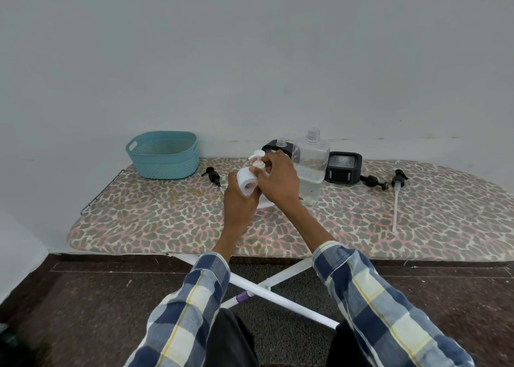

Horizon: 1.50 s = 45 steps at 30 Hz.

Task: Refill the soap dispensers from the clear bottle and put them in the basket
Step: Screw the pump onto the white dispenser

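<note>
Together, hands (261, 183) gripping white dispenser (246, 183)

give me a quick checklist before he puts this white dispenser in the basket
1. Left hand grips the white dispenser: ok.
2. Right hand fingers on the white pump, pump seated: ok; screwed tight: cannot tell.
3. Dispenser filled: cannot tell, body is opaque.
4. Teal basket upright on the board, open side up: ok.
5. Clear bottle uncapped right beside the hands: not ok, could be knocked over.
6. Black dispensers have no pumps on: not ok.
</note>
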{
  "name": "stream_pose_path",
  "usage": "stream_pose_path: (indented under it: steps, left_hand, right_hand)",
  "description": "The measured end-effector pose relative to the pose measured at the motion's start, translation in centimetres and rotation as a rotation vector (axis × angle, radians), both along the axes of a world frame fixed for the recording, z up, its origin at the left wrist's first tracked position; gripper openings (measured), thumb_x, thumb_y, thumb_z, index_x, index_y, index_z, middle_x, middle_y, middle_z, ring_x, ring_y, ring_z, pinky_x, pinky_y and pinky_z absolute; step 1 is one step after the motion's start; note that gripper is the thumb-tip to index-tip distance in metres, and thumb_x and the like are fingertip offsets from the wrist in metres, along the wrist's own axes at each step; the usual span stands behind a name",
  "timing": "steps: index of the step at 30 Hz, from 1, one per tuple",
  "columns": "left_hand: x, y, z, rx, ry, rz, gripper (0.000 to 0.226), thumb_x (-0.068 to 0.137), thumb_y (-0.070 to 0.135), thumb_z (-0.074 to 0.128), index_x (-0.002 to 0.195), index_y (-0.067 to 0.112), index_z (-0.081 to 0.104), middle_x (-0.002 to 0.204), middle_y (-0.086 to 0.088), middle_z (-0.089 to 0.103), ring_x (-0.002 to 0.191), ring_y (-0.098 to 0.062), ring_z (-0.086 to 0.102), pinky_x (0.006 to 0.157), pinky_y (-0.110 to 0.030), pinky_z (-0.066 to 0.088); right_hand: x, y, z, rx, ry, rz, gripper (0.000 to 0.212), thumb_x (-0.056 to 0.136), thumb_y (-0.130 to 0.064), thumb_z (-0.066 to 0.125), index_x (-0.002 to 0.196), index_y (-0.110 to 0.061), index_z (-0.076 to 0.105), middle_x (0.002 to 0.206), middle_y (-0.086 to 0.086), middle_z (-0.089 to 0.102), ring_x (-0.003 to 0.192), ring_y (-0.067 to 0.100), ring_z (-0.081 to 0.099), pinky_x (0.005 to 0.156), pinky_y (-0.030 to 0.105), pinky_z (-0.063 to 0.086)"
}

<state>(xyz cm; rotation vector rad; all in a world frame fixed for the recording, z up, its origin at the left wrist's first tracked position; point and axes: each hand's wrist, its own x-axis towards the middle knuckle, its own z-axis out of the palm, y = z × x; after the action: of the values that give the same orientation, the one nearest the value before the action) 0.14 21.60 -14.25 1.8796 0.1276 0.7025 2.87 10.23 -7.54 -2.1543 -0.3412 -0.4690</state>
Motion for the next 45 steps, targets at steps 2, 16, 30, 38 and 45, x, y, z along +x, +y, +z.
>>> stream_pose_path:
  steps: [2, 16, 30, 38, 45]
  left_hand:
    - [0.1, 0.0, 0.0, 0.003, 0.008, 0.001, 0.050, 0.094, 0.019, 0.082, 0.133, 0.007, 0.053, 0.109, -0.003, 0.066, 0.086, -0.015, 0.065, 0.062, -0.011, 0.047]
    - [-0.1, -0.2, 0.2, -0.015, 0.033, 0.015, 0.044, 0.096, 0.018, 0.079, 0.130, 0.007, 0.053, 0.097, 0.015, 0.060, 0.082, 0.002, 0.062, 0.060, -0.012, 0.046]
    - [-0.1, 0.0, -0.1, -0.028, 0.003, -0.012, 0.046, 0.094, 0.023, 0.082, 0.127, 0.014, 0.052, 0.107, -0.004, 0.072, 0.088, -0.018, 0.072, 0.063, -0.023, 0.053]
    - [0.0, -0.2, -0.1, -0.015, -0.016, 0.007, 0.048, 0.091, 0.027, 0.086, 0.121, 0.014, 0.051, 0.106, -0.004, 0.069, 0.085, -0.020, 0.069, 0.063, -0.022, 0.049]
    - [-0.3, -0.4, 0.2, -0.002, -0.023, 0.000, 0.050, 0.091, 0.028, 0.086, 0.124, 0.010, 0.053, 0.103, 0.000, 0.067, 0.085, -0.001, 0.066, 0.064, -0.014, 0.048]
  right_hand:
    - [0.0, 0.1, -0.1, 0.010, 0.010, -0.016, 0.025, 0.094, -0.038, 0.075, 0.111, -0.022, 0.068, 0.104, -0.012, 0.053, 0.102, 0.013, 0.057, 0.079, 0.031, 0.044]
    - [0.0, 0.2, -0.2, -0.006, -0.011, -0.062, 0.030, 0.091, -0.045, 0.074, 0.109, -0.023, 0.065, 0.106, -0.012, 0.054, 0.105, 0.014, 0.060, 0.077, 0.034, 0.048]
    - [-1.2, 1.2, 0.5, -0.066, -0.131, -0.222, 0.064, 0.095, -0.073, 0.036, 0.091, -0.018, 0.069, 0.096, -0.004, 0.062, 0.095, 0.019, 0.059, 0.069, 0.030, 0.036]
    - [-1.2, 0.2, 0.0, -0.016, -0.172, -0.113, 0.058, 0.099, -0.051, 0.025, 0.078, -0.013, 0.062, 0.086, -0.001, 0.055, 0.086, 0.023, 0.056, 0.068, 0.035, 0.044]
    - [-1.4, -0.6, -0.4, 0.001, -0.148, -0.044, 0.049, 0.102, -0.049, 0.023, 0.077, -0.022, 0.055, 0.087, -0.002, 0.051, 0.086, 0.019, 0.052, 0.070, 0.033, 0.038]
